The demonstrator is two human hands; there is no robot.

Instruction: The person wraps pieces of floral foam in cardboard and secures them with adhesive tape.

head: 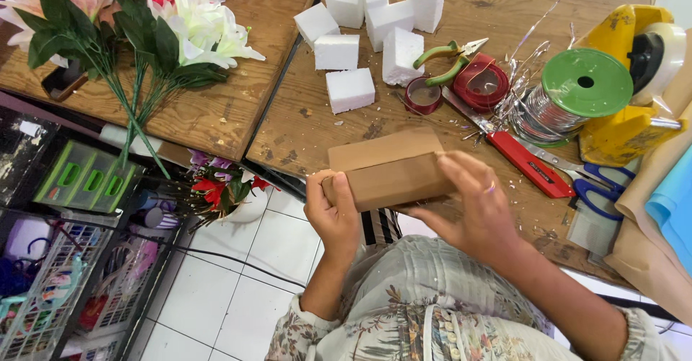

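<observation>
Both hands (404, 210) around brown-paper-wrapped block (393, 179)

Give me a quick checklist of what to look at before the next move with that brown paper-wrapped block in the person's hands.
1. Both hands on the block: ok. The left hand grips one end and the right hand the other end of the brown paper-wrapped block.
2. Paper flap folded down: not ok. One flap still stands up along the far edge.
3. Tape at hand: ok. The yellow tape dispenser sits on the wooden table, to the right.
4. Cutter within reach: ok. The red utility knife lies just beyond the right hand.
5. What is inside the paper: cannot tell; it is fully covered.
</observation>
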